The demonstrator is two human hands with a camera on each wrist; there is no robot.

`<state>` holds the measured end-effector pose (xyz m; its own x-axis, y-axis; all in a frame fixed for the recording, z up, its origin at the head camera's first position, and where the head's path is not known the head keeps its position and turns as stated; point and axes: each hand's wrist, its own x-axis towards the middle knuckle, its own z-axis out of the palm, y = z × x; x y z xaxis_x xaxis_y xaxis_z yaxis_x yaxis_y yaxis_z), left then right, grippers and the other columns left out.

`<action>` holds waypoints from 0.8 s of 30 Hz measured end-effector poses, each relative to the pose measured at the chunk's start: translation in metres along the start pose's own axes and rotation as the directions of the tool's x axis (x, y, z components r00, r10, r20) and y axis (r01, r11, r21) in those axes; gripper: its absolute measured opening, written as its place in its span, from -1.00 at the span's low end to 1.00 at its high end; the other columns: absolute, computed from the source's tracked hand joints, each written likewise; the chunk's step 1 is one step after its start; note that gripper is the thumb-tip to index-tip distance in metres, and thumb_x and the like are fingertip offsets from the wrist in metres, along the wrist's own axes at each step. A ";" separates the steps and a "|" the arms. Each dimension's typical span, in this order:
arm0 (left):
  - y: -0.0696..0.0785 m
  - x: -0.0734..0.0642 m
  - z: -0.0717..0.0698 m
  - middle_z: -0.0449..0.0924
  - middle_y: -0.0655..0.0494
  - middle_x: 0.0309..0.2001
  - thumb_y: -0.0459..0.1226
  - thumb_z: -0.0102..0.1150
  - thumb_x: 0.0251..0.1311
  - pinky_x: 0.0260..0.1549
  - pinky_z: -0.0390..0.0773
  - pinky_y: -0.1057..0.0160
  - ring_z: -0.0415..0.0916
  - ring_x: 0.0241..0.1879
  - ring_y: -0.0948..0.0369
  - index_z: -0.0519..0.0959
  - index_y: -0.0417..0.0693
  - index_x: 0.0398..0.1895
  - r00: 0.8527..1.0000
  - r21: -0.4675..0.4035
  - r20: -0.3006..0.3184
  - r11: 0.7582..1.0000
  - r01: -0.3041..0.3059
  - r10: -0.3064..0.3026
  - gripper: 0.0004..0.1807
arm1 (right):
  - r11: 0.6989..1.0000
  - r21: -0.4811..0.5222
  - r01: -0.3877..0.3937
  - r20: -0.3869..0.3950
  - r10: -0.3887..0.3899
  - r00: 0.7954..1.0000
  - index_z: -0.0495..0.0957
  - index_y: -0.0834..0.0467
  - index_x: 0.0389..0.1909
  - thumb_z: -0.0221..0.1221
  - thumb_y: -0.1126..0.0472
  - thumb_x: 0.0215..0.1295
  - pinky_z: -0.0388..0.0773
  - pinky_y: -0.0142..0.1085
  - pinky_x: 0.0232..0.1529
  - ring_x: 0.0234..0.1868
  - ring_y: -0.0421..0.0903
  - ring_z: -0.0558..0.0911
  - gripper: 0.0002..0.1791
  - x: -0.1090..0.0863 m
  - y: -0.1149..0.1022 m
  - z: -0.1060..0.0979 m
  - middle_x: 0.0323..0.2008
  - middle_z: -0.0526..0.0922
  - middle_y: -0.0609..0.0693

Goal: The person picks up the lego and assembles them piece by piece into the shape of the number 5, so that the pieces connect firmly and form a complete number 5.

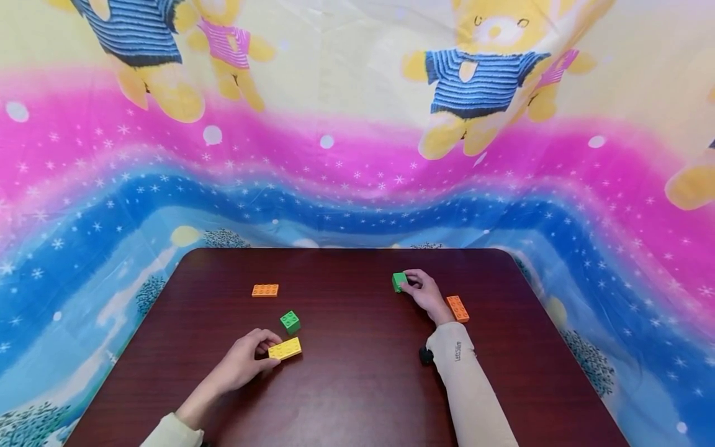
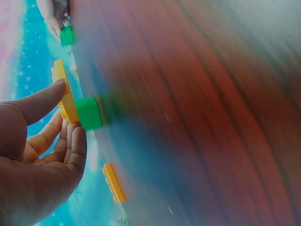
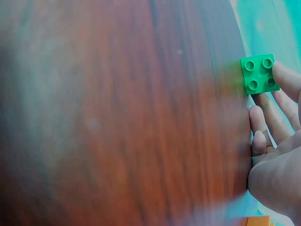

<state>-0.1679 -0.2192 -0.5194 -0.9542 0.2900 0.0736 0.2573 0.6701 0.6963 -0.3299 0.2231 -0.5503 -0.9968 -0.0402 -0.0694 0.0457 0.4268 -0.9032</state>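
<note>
Nearest the camera, two pale sleeves point(image 1: 472, 385) reach over a dark reddish-brown wooden bench point(image 1: 357, 397). The left hand point(image 1: 248, 360) pinches a yellow rectangular plastic brick point(image 1: 285, 349) between fingers and thumb. Just beyond the yellow brick sits a square green studded plastic brick point(image 1: 290, 321); farther beyond lies an orange rectangular plastic brick point(image 1: 265, 290). Well right of the yellow brick and beyond it, the right hand's point(image 1: 426, 295) fingers and thumb grip a second square green plastic brick point(image 1: 399, 282); farther right lies a second orange rectangular plastic brick point(image 1: 457, 308). The work seems in progress: two bricks held, three loose, none joined. Wrist views blur the bench; the right one crops its orange brick. Whether the held bricks touch the bench is unclear.
</note>
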 end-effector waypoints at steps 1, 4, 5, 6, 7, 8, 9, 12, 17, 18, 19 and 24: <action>0.003 0.001 0.002 0.58 0.17 -0.17 -0.34 0.52 0.13 -0.15 0.64 0.25 0.53 -0.17 0.23 0.65 -0.03 -0.10 1.000 -0.004 0.003 1.000 -0.014 0.014 -0.71 | 1.000 0.000 0.001 0.000 -0.001 1.000 0.44 0.07 0.40 0.21 0.14 0.52 0.48 -0.13 0.07 0.13 0.10 0.47 -0.52 0.000 0.000 0.000 0.39 0.50 0.17; 0.010 0.005 0.007 0.58 0.17 -0.18 -0.34 0.52 0.13 -0.14 0.64 0.23 0.53 -0.17 0.22 0.65 -0.03 -0.10 0.999 -0.012 0.011 0.999 -0.044 0.044 -0.70 | 1.000 0.001 0.002 0.002 -0.002 1.000 0.43 0.07 0.40 0.21 0.13 0.52 0.48 -0.13 0.08 0.15 0.11 0.47 -0.51 0.000 0.000 0.000 0.40 0.50 0.17; 0.013 0.006 0.009 0.58 0.17 -0.18 -0.34 0.51 0.13 -0.14 0.64 0.22 0.53 -0.16 0.22 0.65 -0.03 -0.09 0.999 -0.017 0.017 0.999 -0.050 0.051 -0.70 | 1.000 -0.001 0.003 0.004 -0.003 1.000 0.43 0.07 0.41 0.21 0.13 0.53 0.48 -0.12 0.09 0.15 0.11 0.46 -0.51 0.000 0.000 0.000 0.40 0.50 0.18; 0.016 0.008 0.011 0.57 0.16 -0.18 -0.34 0.51 0.14 -0.13 0.64 0.21 0.53 -0.16 0.22 0.65 -0.03 -0.09 0.998 -0.022 0.023 0.998 -0.057 0.057 -0.71 | 1.000 -0.004 0.003 0.004 -0.003 1.000 0.43 0.07 0.41 0.21 0.13 0.53 0.47 -0.12 0.09 0.16 0.12 0.46 -0.51 0.000 0.000 0.000 0.40 0.49 0.18; 0.018 0.009 0.014 0.57 0.16 -0.17 -0.34 0.51 0.14 -0.13 0.64 0.20 0.53 -0.16 0.22 0.65 -0.04 -0.08 0.997 -0.027 0.029 0.998 -0.065 0.065 -0.71 | 1.000 -0.006 0.004 0.005 -0.004 1.000 0.42 0.07 0.41 0.21 0.12 0.53 0.47 -0.11 0.10 0.17 0.12 0.46 -0.50 0.000 0.000 0.000 0.41 0.49 0.18; 0.020 0.011 0.016 0.57 0.15 -0.17 -0.35 0.51 0.14 -0.12 0.65 0.20 0.53 -0.16 0.22 0.65 -0.04 -0.08 0.997 -0.032 0.033 0.997 -0.073 0.074 -0.71 | 1.000 -0.007 0.004 0.006 -0.004 1.000 0.42 0.07 0.41 0.21 0.12 0.53 0.47 -0.11 0.10 0.17 0.12 0.46 -0.50 -0.001 0.000 -0.001 0.41 0.49 0.18; 0.022 0.012 0.019 0.58 0.15 -0.16 -0.35 0.50 0.14 -0.11 0.65 0.19 0.53 -0.15 0.22 0.65 -0.05 -0.08 0.996 -0.038 0.037 0.996 -0.081 0.083 -0.70 | 1.000 -0.007 0.004 0.005 -0.004 1.000 0.42 0.07 0.41 0.21 0.11 0.53 0.47 -0.10 0.11 0.18 0.12 0.46 -0.50 -0.001 0.000 -0.001 0.41 0.49 0.18; 0.028 0.018 0.027 0.58 0.15 -0.14 -0.34 0.50 0.15 -0.10 0.65 0.18 0.53 -0.14 0.22 0.65 -0.04 -0.08 0.993 -0.046 0.049 0.993 -0.108 0.110 -0.71 | 1.000 -0.007 0.004 0.007 -0.004 1.000 0.42 0.08 0.42 0.21 0.11 0.53 0.46 -0.09 0.12 0.19 0.13 0.46 -0.50 -0.001 0.000 -0.001 0.41 0.48 0.19; 0.037 0.025 0.041 0.57 0.17 -0.17 -0.32 0.50 0.16 -0.10 0.63 0.19 0.53 -0.14 0.16 0.65 -0.03 -0.09 0.985 -0.049 0.073 0.987 -0.154 0.157 -0.72 | 1.000 -0.009 0.007 0.011 -0.007 1.000 0.41 0.08 0.42 0.20 0.10 0.53 0.47 -0.10 0.11 0.19 0.14 0.46 -0.49 -0.001 0.001 -0.001 0.42 0.47 0.20; 0.038 0.027 0.043 0.56 0.18 -0.17 -0.32 0.50 0.16 -0.10 0.62 0.19 0.53 -0.14 0.15 0.65 -0.02 -0.09 0.983 -0.045 0.077 0.986 -0.162 0.165 -0.72 | 1.000 -0.009 0.007 0.011 -0.007 1.000 0.41 0.08 0.42 0.20 0.10 0.53 0.48 -0.10 0.11 0.19 0.13 0.46 -0.49 -0.001 0.000 -0.001 0.42 0.47 0.20; 0.040 0.028 0.046 0.56 0.18 -0.17 -0.32 0.50 0.17 -0.09 0.62 0.19 0.53 -0.14 0.15 0.65 -0.02 -0.09 0.982 -0.044 0.081 0.985 -0.169 0.173 -0.73 | 1.000 -0.010 0.008 0.013 -0.008 1.000 0.41 0.09 0.42 0.20 0.10 0.53 0.48 -0.11 0.10 0.19 0.13 0.46 -0.49 -0.001 0.001 -0.001 0.42 0.47 0.20; 0.048 0.035 0.056 0.56 0.18 -0.18 -0.32 0.49 0.18 -0.10 0.59 0.20 0.52 -0.14 0.14 0.64 -0.02 -0.08 0.977 -0.028 0.098 0.982 -0.188 0.190 -0.73 | 1.000 -0.009 0.007 0.010 -0.007 1.000 0.41 0.09 0.42 0.20 0.11 0.54 0.48 -0.12 0.07 0.18 0.13 0.46 -0.49 -0.001 0.000 -0.001 0.42 0.47 0.20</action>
<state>-0.1807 -0.1385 -0.5240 -0.8682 0.4777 0.1341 0.4278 0.5839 0.6900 -0.3287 0.2242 -0.5502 -0.9963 -0.0524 -0.0676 0.0382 0.4345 -0.8998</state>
